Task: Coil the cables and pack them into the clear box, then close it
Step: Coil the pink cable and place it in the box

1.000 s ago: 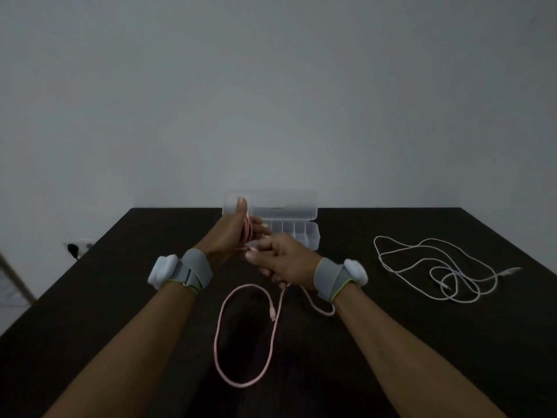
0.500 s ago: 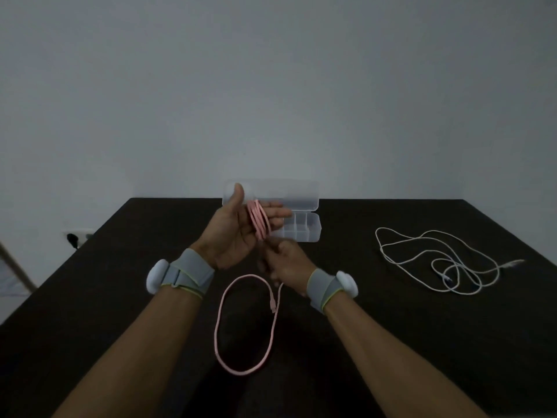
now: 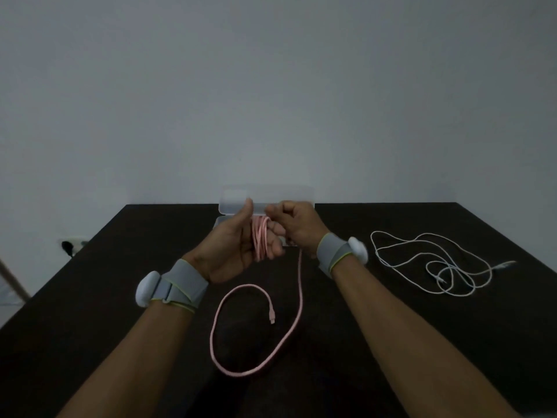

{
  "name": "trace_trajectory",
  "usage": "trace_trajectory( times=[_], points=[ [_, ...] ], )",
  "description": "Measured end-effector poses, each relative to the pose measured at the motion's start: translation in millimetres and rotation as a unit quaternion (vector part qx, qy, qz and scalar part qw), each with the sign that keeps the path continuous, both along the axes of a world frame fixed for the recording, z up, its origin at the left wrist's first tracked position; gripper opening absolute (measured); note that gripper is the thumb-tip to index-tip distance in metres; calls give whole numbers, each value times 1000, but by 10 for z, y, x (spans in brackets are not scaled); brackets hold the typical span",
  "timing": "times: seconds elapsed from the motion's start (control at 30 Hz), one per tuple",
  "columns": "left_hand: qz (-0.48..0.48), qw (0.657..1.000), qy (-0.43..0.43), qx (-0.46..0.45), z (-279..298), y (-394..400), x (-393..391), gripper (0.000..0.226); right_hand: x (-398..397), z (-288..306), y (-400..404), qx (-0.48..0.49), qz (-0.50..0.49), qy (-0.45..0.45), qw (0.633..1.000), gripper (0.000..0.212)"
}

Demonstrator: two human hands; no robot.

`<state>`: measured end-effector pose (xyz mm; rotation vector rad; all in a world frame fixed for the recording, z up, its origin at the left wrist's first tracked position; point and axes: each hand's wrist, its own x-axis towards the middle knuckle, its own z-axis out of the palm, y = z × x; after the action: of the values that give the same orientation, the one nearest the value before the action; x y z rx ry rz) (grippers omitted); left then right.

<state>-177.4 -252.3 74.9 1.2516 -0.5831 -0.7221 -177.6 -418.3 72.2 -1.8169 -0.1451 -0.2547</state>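
A pink cable (image 3: 260,240) is wound in several turns around the fingers of my left hand (image 3: 238,248), palm facing me, thumb up. My right hand (image 3: 297,224) pinches the running strand at the top of the coil, just right of the left fingers. The rest of the pink cable hangs down and lies in a loose loop on the black table (image 3: 120,297), its plug end inside the loop. The clear box (image 3: 235,197) stands open behind my hands, mostly hidden by them. A white cable (image 3: 434,263) lies tangled at the right.
A wall socket with a dark plug (image 3: 70,244) shows beyond the table's left edge. The table's far edge meets a plain grey wall.
My right hand has risen from below the coil to its top, carrying the strand around my left fingers. The loose loop on the table has shrunk and shifted.
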Motion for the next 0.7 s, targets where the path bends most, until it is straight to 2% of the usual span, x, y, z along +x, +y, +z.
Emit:
trace_trajectory(
  times=[0.03, 0.1, 0.2, 0.33, 0.43, 0.57, 0.67, 0.7],
  points=[
    [-3, 1000, 3, -24, 22, -13, -3, 75, -26, -81, 51, 67, 3, 40, 997, 44],
    [16, 998, 21, -61, 49, -25, -3, 73, -136, -301, 157, 78, 15, 94, 992, 60],
    [89, 993, 40, -72, 76, -17, 21, 70, -342, -600, 251, -28, 52, 114, 992, 31],
    [151, 986, -32, 69, -3, 58, 77, 67, -429, -462, 167, -108, 97, 37, 989, 23],
    [112, 984, -54, 126, -33, 67, 2, 70, -365, -130, 52, -148, 91, -13, 985, 27],
    [-6, 996, 12, 84, 0, 50, -55, 78, -162, 90, -62, -79, 63, -32, 994, 28],
    [-51, 997, 47, 38, 45, 16, -76, 88, -84, 34, -30, 35, 50, -7, 998, 31],
    [-66, 996, 62, 4, 51, 9, -86, 89, -76, -25, 8, 100, 62, 24, 993, 33]
  ],
)
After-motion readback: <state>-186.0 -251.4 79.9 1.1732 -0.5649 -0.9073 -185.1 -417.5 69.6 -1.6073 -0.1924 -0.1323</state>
